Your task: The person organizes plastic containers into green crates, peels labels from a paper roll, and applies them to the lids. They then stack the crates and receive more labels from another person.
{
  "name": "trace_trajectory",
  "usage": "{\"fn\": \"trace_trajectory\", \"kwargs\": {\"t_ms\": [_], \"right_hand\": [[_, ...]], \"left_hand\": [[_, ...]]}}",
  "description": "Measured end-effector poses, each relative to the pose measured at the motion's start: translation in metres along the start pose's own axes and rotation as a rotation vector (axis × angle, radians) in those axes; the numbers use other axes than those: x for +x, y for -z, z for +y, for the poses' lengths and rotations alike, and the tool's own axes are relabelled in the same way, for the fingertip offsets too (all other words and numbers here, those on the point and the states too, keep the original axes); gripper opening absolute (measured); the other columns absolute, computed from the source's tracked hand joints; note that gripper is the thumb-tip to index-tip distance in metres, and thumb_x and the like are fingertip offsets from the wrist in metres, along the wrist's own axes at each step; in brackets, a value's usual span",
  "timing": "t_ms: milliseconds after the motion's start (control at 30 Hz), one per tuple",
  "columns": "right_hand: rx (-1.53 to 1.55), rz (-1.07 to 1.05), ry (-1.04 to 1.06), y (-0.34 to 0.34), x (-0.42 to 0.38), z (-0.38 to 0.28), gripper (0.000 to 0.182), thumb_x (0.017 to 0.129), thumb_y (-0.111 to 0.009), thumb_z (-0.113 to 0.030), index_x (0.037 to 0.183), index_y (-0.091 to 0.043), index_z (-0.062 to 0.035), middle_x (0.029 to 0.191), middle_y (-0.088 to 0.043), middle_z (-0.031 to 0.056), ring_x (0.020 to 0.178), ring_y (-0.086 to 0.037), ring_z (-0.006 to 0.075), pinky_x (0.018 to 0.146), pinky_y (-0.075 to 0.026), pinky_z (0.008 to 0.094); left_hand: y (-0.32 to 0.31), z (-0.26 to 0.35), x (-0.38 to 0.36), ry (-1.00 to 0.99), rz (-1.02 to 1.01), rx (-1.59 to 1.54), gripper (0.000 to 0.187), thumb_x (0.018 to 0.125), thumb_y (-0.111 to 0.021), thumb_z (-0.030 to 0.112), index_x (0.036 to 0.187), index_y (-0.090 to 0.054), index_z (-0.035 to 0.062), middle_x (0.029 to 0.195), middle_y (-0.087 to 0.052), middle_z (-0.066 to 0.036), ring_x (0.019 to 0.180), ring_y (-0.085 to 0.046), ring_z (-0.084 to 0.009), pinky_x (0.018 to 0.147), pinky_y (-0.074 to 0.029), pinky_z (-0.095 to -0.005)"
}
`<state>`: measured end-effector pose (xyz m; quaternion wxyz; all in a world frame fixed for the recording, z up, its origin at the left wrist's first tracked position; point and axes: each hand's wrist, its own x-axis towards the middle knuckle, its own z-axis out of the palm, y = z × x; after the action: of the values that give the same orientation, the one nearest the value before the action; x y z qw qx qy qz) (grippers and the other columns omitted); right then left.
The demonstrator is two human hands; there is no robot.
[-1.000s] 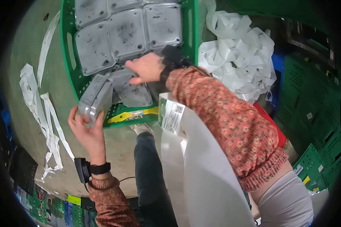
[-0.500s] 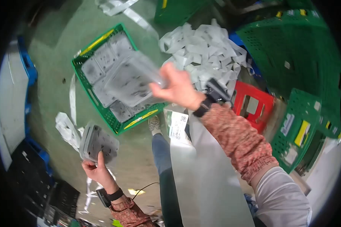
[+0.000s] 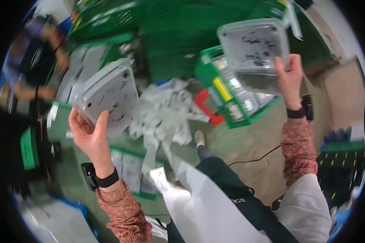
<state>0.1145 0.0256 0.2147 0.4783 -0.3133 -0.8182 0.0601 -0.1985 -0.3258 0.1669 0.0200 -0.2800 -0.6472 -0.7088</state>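
Note:
On the left, my left hand (image 3: 91, 135) is closed round the edge of a stack of clear plastic trays (image 3: 113, 97), its thumb on the face. At the upper right, my right hand (image 3: 290, 79) grips the lower corner of a clear plastic tray (image 3: 255, 46) with dark marks inside. This tray is held above a green crate (image 3: 215, 87) with more packages in it. A long white strip with a printed label (image 3: 159, 180) hangs below, between my arms.
Tangled white strips (image 3: 164, 111) lie on the floor beside a red crate (image 3: 207, 107). Another green crate (image 3: 129, 172) of trays stands below them. Large green crates (image 3: 170, 44) line the back. A co-worker's arms (image 3: 54, 48) reach in at the upper left.
The view has swung round. Both hands have risen and moved farther apart, each still holding trays. The filled green crate under my right hand's tray earlier now appears lower left. A co-worker has come into view.

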Motion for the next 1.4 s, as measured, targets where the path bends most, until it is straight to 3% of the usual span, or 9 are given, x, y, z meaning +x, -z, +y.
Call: {"fn": "trace_trajectory", "kwargs": {"t_ms": [167, 400, 600, 767, 867, 1067, 1167, 1233, 1400], "right_hand": [[-0.074, -0.009, -0.271, 0.014, -0.009, 0.084, 0.033, 0.082, -0.073, -0.018, 0.082, -0.043, -0.0031, 0.069, -0.041, 0.0048, 0.064, -0.039, 0.0120, 0.057, -0.040, 0.0296], [0.266, -0.514, -0.925, -0.032, -0.043, 0.204, 0.035, 0.087, -0.068, -0.031, 0.091, -0.058, 0.0029, 0.081, -0.055, 0.0020, 0.078, -0.048, 0.0101, 0.067, -0.043, 0.0310], [0.589, -0.738, -1.256, -0.117, -0.089, 0.251, 0.044, 0.087, -0.066, -0.039, 0.095, -0.057, 0.0035, 0.089, -0.058, 0.0026, 0.080, -0.052, 0.0124, 0.070, -0.044, 0.0295], [0.288, -0.925, -1.045, -0.152, -0.129, 0.244, 0.047, 0.089, -0.060, -0.044, 0.104, -0.052, 0.0005, 0.092, -0.065, 0.0191, 0.085, -0.064, 0.0303, 0.074, -0.048, 0.0419], [0.064, -0.867, -0.857, -0.150, -0.127, 0.232, 0.047, 0.093, -0.053, -0.042, 0.113, -0.048, 0.0006, 0.091, -0.063, 0.0285, 0.090, -0.062, 0.0454, 0.080, -0.048, 0.0478], [0.038, -0.580, -0.632, -0.128, -0.098, 0.206, 0.033, 0.099, -0.049, -0.016, 0.127, -0.051, 0.0030, 0.123, -0.058, 0.0162, 0.115, -0.055, 0.0237, 0.098, -0.042, 0.0336], [0.281, -0.475, -0.637, -0.114, -0.070, 0.135, 0.026, 0.100, -0.051, -0.014, 0.120, -0.055, 0.0019, 0.116, -0.060, 0.0092, 0.108, -0.056, 0.0158, 0.096, -0.043, 0.0281], [0.438, -0.497, -0.614, -0.124, -0.065, 0.055, 0.022, 0.099, -0.052, -0.012, 0.115, -0.057, 0.0020, 0.110, -0.061, 0.0082, 0.102, -0.058, 0.0148, 0.093, -0.044, 0.0287], [0.568, -0.870, -0.279, -0.205, -0.093, -0.145, 0.014, 0.098, -0.050, -0.003, 0.109, -0.058, 0.0009, 0.102, -0.064, 0.0075, 0.095, -0.060, 0.0146, 0.087, -0.047, 0.0281]], "left_hand": [[-0.197, -0.026, 0.086, -0.182, -0.473, 0.122, 0.056, 0.080, -0.071, -0.003, 0.132, -0.048, -0.0017, 0.114, -0.061, -0.007, 0.103, -0.060, -0.0160, 0.090, -0.049, -0.0287], [-0.461, -0.131, 0.105, 0.151, -1.243, 0.135, 0.051, 0.077, -0.079, 0.022, 0.118, -0.057, 0.0007, 0.100, -0.066, -0.011, 0.088, -0.063, -0.0159, 0.077, -0.051, -0.0305], [-0.504, -0.238, 0.093, 0.381, -1.481, 0.419, 0.047, 0.080, -0.075, 0.025, 0.118, -0.060, 0.0014, 0.081, -0.066, -0.005, 0.071, -0.060, -0.0116, 0.066, -0.049, -0.0295], [-0.490, -0.265, 0.047, -0.308, -1.229, 0.621, 0.038, 0.081, -0.064, 0.010, 0.117, -0.058, -0.0018, 0.117, -0.062, -0.022, 0.108, -0.059, -0.0385, 0.092, -0.048, -0.0433], [-0.471, -0.266, 0.039, -0.617, -1.097, 0.476, 0.037, 0.082, -0.060, 0.004, 0.119, -0.058, 0.0000, 0.132, -0.054, -0.021, 0.122, -0.051, -0.0372, 0.102, -0.043, -0.0420], [-0.354, -0.188, 0.077, -0.336, -0.712, 0.221, 0.035, 0.081, -0.067, 0.004, 0.116, -0.062, 0.0049, 0.133, -0.056, -0.016, 0.121, -0.054, -0.0346, 0.099, -0.047, -0.0398], [-0.196, -0.195, 0.086, -0.234, -0.295, 0.372, 0.030, 0.084, -0.069, 0.008, 0.114, -0.065, 0.0033, 0.119, -0.065, -0.012, 0.105, -0.064, -0.0223, 0.088, -0.052, -0.0303], [-0.070, -0.211, 0.056, 0.226, 0.009, 0.221, 0.025, 0.089, -0.067, 0.010, 0.112, -0.065, 0.0009, 0.107, -0.068, -0.008, 0.094, -0.064, -0.0147, 0.082, -0.052, -0.0263], [0.213, -0.257, -0.101, 0.699, 0.640, 0.070, 0.020, 0.092, -0.065, 0.015, 0.103, -0.065, -0.0015, 0.091, -0.068, -0.006, 0.081, -0.064, -0.0118, 0.070, -0.052, -0.0234]]}}
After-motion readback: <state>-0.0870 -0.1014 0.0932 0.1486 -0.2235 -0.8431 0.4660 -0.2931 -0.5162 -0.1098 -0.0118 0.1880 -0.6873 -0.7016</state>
